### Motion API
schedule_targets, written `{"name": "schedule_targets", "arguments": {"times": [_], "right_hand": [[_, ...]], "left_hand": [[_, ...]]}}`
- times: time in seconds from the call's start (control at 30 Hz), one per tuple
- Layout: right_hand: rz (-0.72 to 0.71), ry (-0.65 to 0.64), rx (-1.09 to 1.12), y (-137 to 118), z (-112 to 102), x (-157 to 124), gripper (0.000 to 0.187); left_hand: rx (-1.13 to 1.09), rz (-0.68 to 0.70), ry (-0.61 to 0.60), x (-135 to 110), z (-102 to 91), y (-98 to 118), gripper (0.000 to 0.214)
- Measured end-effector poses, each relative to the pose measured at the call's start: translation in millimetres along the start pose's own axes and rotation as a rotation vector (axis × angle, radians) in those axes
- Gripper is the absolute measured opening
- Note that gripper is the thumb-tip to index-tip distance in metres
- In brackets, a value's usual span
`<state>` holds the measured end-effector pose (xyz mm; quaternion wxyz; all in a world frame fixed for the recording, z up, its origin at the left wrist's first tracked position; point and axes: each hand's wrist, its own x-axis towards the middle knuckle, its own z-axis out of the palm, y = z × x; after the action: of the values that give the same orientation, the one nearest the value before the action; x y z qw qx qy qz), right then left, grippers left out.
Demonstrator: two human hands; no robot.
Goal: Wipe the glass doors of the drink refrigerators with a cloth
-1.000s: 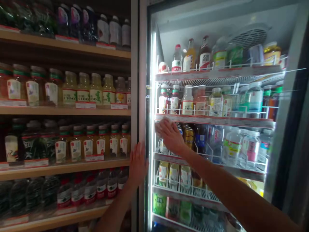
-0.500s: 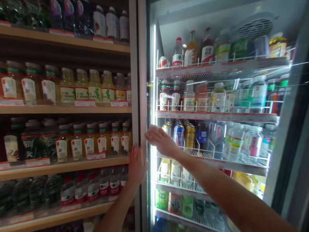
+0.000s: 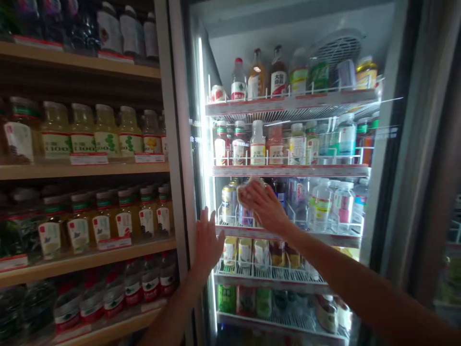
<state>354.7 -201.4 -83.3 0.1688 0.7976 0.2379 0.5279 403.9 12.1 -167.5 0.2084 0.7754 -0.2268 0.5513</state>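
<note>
My right hand [image 3: 264, 204] presses a pale, folded cloth [image 3: 255, 184] against the glass door [image 3: 295, 29] of a lit drinks fridge. The cloth shows above and between the fingers, in front of the third shelf of cans. Lower and to the left, my left hand [image 3: 208, 242] is raised with its fingers stretched upward and its palm toward the door, by the left edge of the glass. It holds nothing. Behind the glass, bottles and cans stand in rows on white wire shelves [image 3: 288, 171]. Part of the can row is hidden by my right hand.
Left of the fridge, wooden shelves [image 3: 90, 169] carry rows of juice bottles [image 3: 103, 221] and red-capped bottles [image 3: 114, 291]. A grey upright frame [image 3: 176, 144] divides them from the fridge. A dark door edge [image 3: 396, 144] runs down the right side.
My right hand has moved with the cloth from the door's left edge rightward over the glass. The view has shifted right, and my left hand now shows nearer the glass.
</note>
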Motion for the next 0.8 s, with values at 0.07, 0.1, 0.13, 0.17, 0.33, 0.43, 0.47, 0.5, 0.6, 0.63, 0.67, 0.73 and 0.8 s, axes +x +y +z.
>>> {"name": "schedule_targets", "arguments": {"times": [0.07,0.1,0.13,0.17,0.33,0.43,0.47,0.5,0.6,0.63,0.67,0.73,0.8], "right_hand": [[0.133,0.043,-0.045,12.7,-7.7,-7.5,0.055],[0.134,0.048,-0.057,17.2,-10.7,-13.3,0.055],[0.094,0.039,-0.061,20.5,-13.2,-20.3,0.054],[0.035,0.020,-0.060,23.3,-15.2,-27.9,0.054],[0.133,0.024,-0.088,41.3,-25.7,-50.9,0.051],[0.270,0.056,-0.105,47.2,-30.9,-63.6,0.053],[0.239,0.037,-0.099,47.4,-31.9,-70.4,0.053],[0.186,0.009,-0.090,47.8,-32.7,-77.7,0.054],[0.114,-0.024,-0.083,57.8,-37.1,-94.8,0.051],[0.168,0.006,-0.094,64.3,-39.5,-98.5,0.050],[0.248,0.055,-0.111,71.3,-42.3,-102.1,0.049],[0.383,0.150,-0.141,82.8,-47.4,-113.0,0.048],[0.390,0.179,-0.151,88.0,-50.6,-131.3,0.050]], "left_hand": [[-0.027,0.038,0.010,5.8,5.7,14.6,0.059],[-0.041,0.063,0.009,9.3,8.2,22.1,0.058],[-0.053,0.086,0.008,13.0,10.5,29.5,0.058],[-0.064,0.107,0.008,16.7,12.6,36.5,0.057],[-0.097,0.161,0.050,29.7,24.2,66.4,0.058],[-0.110,0.162,0.060,28.9,31.8,81.5,0.058],[-0.114,0.165,0.056,27.6,33.9,85.9,0.058],[-0.114,0.170,0.048,26.1,35.7,89.9,0.059],[-0.107,0.192,0.038,23.4,39.2,100.5,0.061],[-0.106,0.197,0.040,23.3,39.9,104.3,0.062],[-0.108,0.202,0.045,23.4,40.5,108.4,0.062],[-0.118,0.206,0.051,23.7,41.6,117.6,0.064],[-0.131,0.219,0.042,22.8,42.7,126.7,0.066]]}}
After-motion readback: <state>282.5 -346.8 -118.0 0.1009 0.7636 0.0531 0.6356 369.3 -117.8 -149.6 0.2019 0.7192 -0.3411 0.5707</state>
